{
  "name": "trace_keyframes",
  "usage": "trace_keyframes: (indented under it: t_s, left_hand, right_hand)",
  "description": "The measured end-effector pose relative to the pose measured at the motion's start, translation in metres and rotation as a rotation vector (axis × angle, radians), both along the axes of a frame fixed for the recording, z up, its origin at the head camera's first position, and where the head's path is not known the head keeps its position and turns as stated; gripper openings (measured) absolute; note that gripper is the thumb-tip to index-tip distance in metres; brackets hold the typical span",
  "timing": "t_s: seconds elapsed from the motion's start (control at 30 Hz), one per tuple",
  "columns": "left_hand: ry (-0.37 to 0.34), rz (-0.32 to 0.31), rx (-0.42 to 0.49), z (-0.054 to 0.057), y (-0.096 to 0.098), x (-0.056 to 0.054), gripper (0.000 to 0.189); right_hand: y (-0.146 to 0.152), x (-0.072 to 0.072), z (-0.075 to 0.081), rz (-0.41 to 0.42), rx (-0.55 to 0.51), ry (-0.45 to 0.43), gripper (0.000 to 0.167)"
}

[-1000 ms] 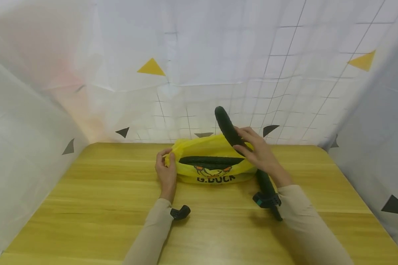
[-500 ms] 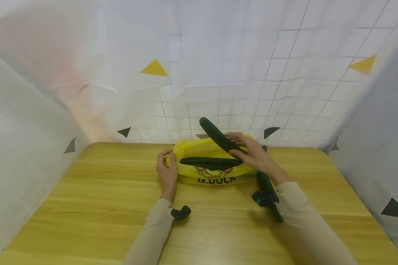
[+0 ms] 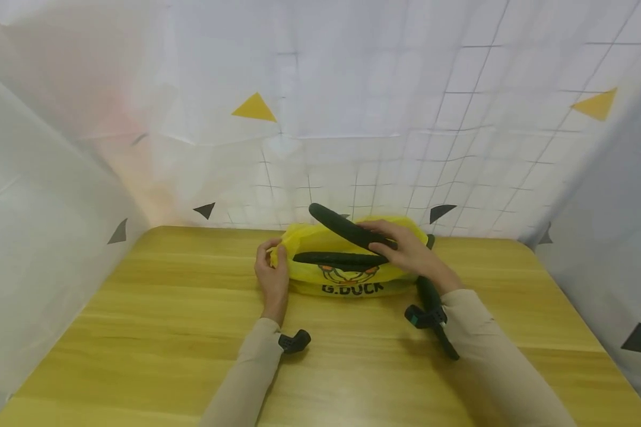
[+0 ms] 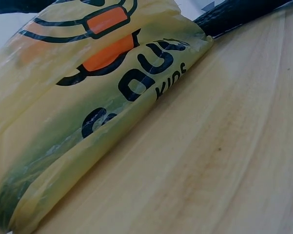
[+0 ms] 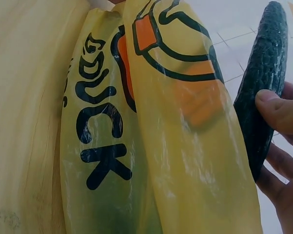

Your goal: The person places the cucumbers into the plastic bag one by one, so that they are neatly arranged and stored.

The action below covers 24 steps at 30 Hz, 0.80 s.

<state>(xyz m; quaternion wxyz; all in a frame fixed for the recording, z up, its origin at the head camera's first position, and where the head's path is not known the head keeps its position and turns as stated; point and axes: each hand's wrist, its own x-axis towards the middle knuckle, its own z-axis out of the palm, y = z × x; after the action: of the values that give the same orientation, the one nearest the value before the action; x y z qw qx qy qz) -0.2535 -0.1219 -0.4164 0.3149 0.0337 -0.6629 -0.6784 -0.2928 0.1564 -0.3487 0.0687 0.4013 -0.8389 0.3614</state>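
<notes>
Right hand [image 3: 410, 250] is gripping cucumber [image 3: 344, 227] at mouth of yellow plastic bag [image 3: 352, 279]; left hand [image 3: 272, 274] is holding bag's left end.

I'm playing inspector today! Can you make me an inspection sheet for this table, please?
Surface: wooden table
Job's things: yellow G.DUCK bag, mouth open; first cucumber held tilted at the opening, second cucumber showing there, third cucumber on the table by the bag's right end
Clutter: nothing seen
Hands: left hand holds the bag's left edge; right hand grips the first cucumber; black camera on each wrist
Cables: nothing seen
Surroundings: white backdrop with yellow and black triangles
</notes>
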Motion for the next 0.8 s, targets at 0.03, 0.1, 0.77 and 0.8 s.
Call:
trace_keyframes:
  t_s: [0.03, 0.1, 0.77, 0.8]
  left_hand:
    - [0.0, 0.003, -0.002, 0.0, 0.0, 0.0, 0.022]
    - [0.001, 0.007, -0.003, 0.001, 0.0, 0.0, 0.022]
    - [0.06, 0.002, 0.008, -0.002, 0.0, -0.001, 0.023]
    - [0.059, 0.003, 0.006, -0.002, 0.0, -0.001, 0.023]
  right_hand:
    - [-0.001, 0.0, 0.001, -0.006, 0.013, 0.001, 0.047]
    - [-0.002, -0.001, 0.001, -0.019, 0.046, -0.003, 0.046]
    - [-0.014, -0.006, 0.001, 0.021, 0.239, -0.068, 0.043]
    - [-0.014, -0.006, 0.0, 0.019, 0.249, -0.077, 0.043]
